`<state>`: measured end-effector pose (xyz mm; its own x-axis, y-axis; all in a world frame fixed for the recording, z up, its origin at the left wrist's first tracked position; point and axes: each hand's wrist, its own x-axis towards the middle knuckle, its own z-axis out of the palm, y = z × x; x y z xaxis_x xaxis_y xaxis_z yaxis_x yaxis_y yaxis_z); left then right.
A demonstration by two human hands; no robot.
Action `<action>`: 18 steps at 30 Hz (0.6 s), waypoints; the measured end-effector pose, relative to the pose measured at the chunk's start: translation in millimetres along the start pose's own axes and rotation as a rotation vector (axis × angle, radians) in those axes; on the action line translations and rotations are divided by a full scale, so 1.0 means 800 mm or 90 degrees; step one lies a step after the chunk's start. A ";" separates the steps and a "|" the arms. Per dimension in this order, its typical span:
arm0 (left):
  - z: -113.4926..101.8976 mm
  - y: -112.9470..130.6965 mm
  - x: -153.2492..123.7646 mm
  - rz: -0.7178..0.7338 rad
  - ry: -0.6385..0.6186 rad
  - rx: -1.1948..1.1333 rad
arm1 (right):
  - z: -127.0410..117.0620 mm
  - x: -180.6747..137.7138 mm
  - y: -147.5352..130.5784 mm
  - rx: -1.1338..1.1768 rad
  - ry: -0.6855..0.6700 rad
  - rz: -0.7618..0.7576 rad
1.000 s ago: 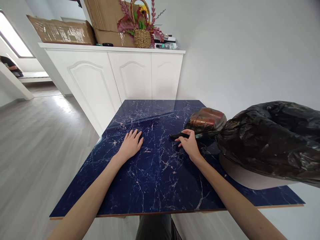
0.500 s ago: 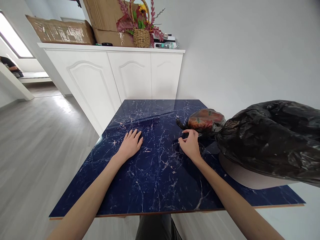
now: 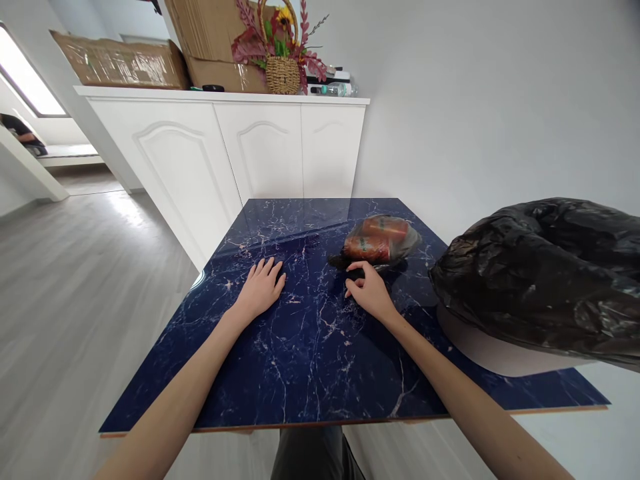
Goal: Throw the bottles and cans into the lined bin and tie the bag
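A clear plastic bag (image 3: pixel 371 240) with reddish-orange packets inside lies on the blue marble-patterned table (image 3: pixel 300 360). Its dark, twisted end points left. Just in front of the bag is my right hand (image 3: pixel 371 291), fingers curved, with a gap between thumb and forefinger. The forefinger is at the bag's near edge; whether it touches the plastic I cannot tell. No grip on the bag is visible. My left hand (image 3: pixel 261 287) rests palm down on the tabletop, fingers spread, holding nothing.
At the right, a large black plastic bag (image 3: pixel 530 287) covers a pale round container (image 3: pixel 495 350). Beyond the table stands a white cabinet (image 3: pixel 260 147) bearing cardboard boxes (image 3: pixel 125 63), a flower basket (image 3: pixel 283 75) and a bottle (image 3: pixel 337 89). A person (image 3: pixel 23 133) sits at far left.
The clear bag with the packets has moved left, away from the black bag, and looks slightly blurred. My right hand has shifted a little left. My left hand has stayed put.
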<state>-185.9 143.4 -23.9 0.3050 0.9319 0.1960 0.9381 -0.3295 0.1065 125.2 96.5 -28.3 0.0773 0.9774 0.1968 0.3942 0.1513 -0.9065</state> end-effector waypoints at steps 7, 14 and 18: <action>-0.017 0.035 -0.005 0.075 0.115 -0.102 | 0.009 -0.017 -0.027 0.216 -0.280 -0.058; -0.035 0.063 -0.015 0.221 0.139 -0.178 | 0.014 -0.021 -0.022 -0.013 -0.045 -0.210; -0.035 0.072 -0.020 0.268 0.100 -0.190 | 0.012 -0.018 -0.013 -0.149 0.027 -0.222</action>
<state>-141.0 105.1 6.1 0.5955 0.6832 0.4227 0.6455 -0.7201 0.2544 110.9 82.0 -25.5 -0.0617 0.8657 0.4967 0.6009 0.4296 -0.6741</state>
